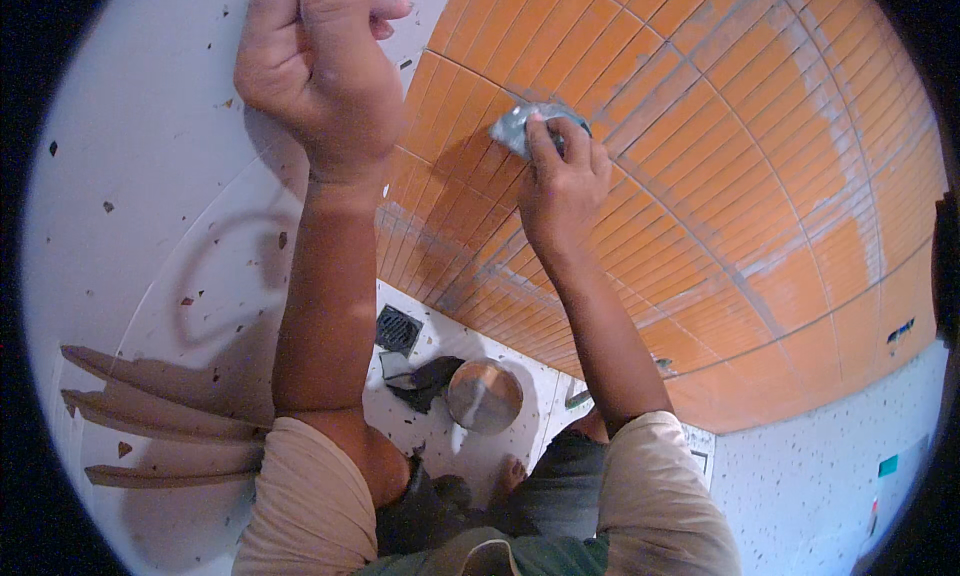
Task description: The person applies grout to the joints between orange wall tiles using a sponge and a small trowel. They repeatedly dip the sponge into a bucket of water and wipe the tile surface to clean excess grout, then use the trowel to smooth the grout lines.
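My right hand (562, 181) presses a crumpled grey cloth (515, 126) against the orange tiled wall (700, 126), fingers closed over it. Grey smears of grout haze streak the tiles around and to the right of the cloth. My left hand (318, 61) is a closed fist resting against the white speckled wall (150, 176) at the corner, holding nothing that I can see.
Below on the white floor stand a round metal bowl (485, 396), a dark rag (425, 381) and a square floor drain (398, 328). Several curved pale strips (150, 406) lie at the lower left. My knees and a bare foot show at the bottom.
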### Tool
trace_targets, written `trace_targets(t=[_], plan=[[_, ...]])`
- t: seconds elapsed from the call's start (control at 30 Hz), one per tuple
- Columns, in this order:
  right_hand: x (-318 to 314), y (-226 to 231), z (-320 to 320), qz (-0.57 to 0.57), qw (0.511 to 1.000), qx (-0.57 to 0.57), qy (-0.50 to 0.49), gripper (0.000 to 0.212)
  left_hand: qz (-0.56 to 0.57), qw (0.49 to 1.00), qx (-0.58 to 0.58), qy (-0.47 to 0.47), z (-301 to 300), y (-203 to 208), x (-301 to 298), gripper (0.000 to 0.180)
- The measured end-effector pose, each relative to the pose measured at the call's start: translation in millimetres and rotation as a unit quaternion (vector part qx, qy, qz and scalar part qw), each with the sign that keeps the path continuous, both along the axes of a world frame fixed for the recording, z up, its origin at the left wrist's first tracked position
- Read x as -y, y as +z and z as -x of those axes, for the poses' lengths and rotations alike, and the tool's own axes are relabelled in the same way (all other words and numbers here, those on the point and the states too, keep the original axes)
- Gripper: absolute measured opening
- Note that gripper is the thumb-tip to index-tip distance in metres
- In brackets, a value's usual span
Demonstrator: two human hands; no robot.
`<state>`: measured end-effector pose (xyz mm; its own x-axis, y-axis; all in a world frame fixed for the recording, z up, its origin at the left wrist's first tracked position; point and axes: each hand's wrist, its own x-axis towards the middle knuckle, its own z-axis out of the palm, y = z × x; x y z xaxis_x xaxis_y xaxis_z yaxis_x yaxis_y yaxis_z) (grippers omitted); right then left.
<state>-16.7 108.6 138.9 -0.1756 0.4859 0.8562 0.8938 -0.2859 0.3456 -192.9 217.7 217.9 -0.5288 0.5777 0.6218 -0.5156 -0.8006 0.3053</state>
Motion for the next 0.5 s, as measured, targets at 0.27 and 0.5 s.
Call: trace_targets(t=[0.27, 0.5], plan=[[7.7, 8.1, 16.4, 0.009, 0.998, -0.060, 0.035, 0.033, -0.031, 0.998, 0.041, -0.039, -1.1, 1.6, -6.9, 0.020], [12.1, -12.8, 5.9, 0.008, 0.990, -0.135, 0.046, 0.044, -0.024, 0.999, 0.028, -0.022, -1.1, 2.4, -2.9, 0.020]])
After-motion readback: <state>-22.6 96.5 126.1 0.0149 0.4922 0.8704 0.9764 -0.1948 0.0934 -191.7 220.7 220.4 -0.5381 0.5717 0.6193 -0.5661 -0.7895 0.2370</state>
